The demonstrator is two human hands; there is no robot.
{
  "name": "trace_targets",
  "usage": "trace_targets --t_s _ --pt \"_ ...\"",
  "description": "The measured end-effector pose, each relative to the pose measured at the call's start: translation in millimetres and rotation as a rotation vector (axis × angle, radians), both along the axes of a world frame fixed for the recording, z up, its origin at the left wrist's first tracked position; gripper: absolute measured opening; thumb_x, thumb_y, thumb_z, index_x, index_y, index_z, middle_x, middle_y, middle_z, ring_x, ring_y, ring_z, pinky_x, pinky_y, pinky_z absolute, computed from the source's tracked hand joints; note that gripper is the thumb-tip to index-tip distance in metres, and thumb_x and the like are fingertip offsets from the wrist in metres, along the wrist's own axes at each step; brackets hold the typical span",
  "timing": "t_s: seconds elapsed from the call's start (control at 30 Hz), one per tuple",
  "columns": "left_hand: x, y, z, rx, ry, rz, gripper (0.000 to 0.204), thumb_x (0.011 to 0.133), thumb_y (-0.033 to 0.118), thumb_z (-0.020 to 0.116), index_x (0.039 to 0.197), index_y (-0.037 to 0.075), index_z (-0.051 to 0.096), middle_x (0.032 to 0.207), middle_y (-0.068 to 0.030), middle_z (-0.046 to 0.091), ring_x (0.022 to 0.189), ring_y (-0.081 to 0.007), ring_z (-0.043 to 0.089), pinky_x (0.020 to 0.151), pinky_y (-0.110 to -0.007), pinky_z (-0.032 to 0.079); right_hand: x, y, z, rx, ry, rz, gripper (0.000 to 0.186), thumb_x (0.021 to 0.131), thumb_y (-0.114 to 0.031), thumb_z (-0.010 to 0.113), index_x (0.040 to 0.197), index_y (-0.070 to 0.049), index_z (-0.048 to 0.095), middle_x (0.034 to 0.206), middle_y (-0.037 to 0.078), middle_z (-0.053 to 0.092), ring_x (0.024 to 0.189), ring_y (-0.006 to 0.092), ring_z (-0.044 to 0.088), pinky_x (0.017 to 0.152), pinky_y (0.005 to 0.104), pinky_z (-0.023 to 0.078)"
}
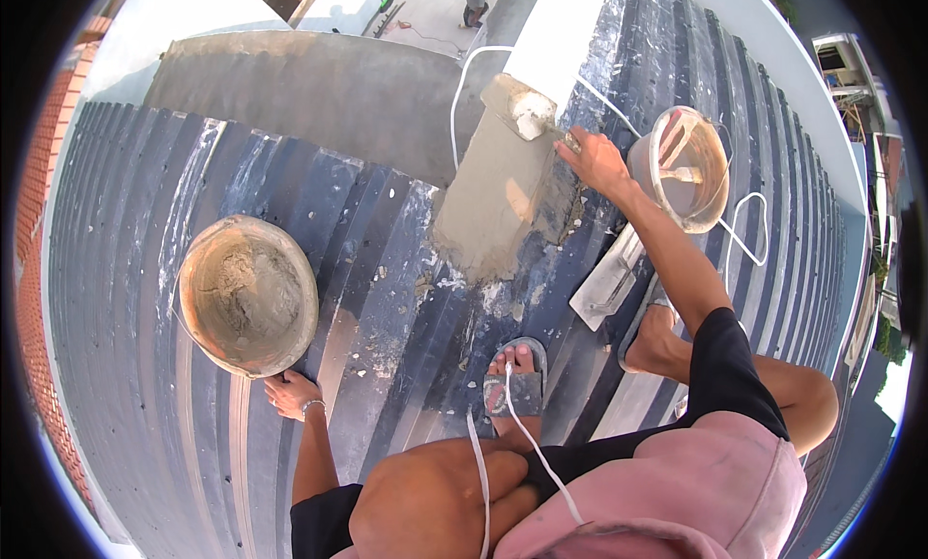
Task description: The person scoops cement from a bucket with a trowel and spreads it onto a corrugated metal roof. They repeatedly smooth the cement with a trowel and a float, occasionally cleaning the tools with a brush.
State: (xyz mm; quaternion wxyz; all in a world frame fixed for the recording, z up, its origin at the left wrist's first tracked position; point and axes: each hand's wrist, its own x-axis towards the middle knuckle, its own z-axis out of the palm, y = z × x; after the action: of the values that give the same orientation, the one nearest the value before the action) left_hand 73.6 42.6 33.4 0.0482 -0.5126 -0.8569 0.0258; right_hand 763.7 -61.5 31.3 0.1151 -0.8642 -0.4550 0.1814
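Ideally, the ribbed roof [116, 269] under both hands calls for steady footing, and the mortar [483, 206], just left of the right hand [594, 162], for light, even strokes along its ragged edge. That hand's fingers curl together; whether they clamp a tool cannot be told. Left hand [290, 397]: at the near side of the bucket [211, 325], its hold unclear. Materials: roof, spattered metal; mortar, smooth, grey, slab-like; bucket, round, crusted; pail [640, 161], right of the right hand, pale-walled; float [604, 288], nearer the body, flat, oblong; lump [532, 116], upper left, white, rough.
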Motion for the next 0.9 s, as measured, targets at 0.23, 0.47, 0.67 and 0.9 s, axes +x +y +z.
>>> trace_targets --t_s 0.23,0.47,0.67,0.9 --pt "-9.1 -1.3 -4.1 0.023 0.032 -0.022 0.040 0.095 0.032 0.058 0.131 0.014 0.062 0.124 -0.0074 0.065 0.126 -0.0340 0.060 0.104 -0.056 0.045 -4.2 5.5 13.6 -0.085 0.390 -0.055 0.058 0.103 -0.048 0.066 0.128 0.005 0.071 0.086 0.033 0.072 0.092 0.0495 0.074 0.086 0.0526 0.057" --pt "-6.0 -1.3 -6.2 0.046 0.024 0.001 0.032 0.095 0.031 0.061 0.122 0.014 0.063 0.121 -0.0062 0.065 0.123 -0.0340 0.060 0.103 -0.054 0.046 -108.9 -76.9 31.8 -0.123 0.440 0.251 0.048 0.103 -0.045 0.069 0.117 0.000 0.071 0.084 0.028 0.072 0.088 0.0508 0.071 0.083 0.0554 0.055" --pt "-8.0 2.5 -11.2 0.034 0.041 -0.005 0.030 0.096 0.033 0.061 0.120 0.015 0.063 0.121 -0.0054 0.066 0.121 -0.0321 0.061 0.102 -0.054 0.046 -139.6 -113.5 26.2 -0.099 0.326 0.091 0.041 0.102 -0.039 0.073 0.112 0.000 0.067 0.088 0.028 0.072 0.089 0.0507 0.071 0.080 0.0560 0.055" --pt "-9.0 0.9 -10.1 0.021 0.045 0.008 0.030 0.097 0.035 0.062 0.119 0.016 0.064 0.121 -0.0046 0.067 0.121 -0.0309 0.062 0.101 -0.053 0.046 -152.4 -119.5 25.7 0.041 0.281 0.252 0.042 0.101 -0.038 0.073 0.117 0.000 0.066 0.096 0.026 0.073 0.095 0.0493 0.070 0.083 0.0554 0.055"
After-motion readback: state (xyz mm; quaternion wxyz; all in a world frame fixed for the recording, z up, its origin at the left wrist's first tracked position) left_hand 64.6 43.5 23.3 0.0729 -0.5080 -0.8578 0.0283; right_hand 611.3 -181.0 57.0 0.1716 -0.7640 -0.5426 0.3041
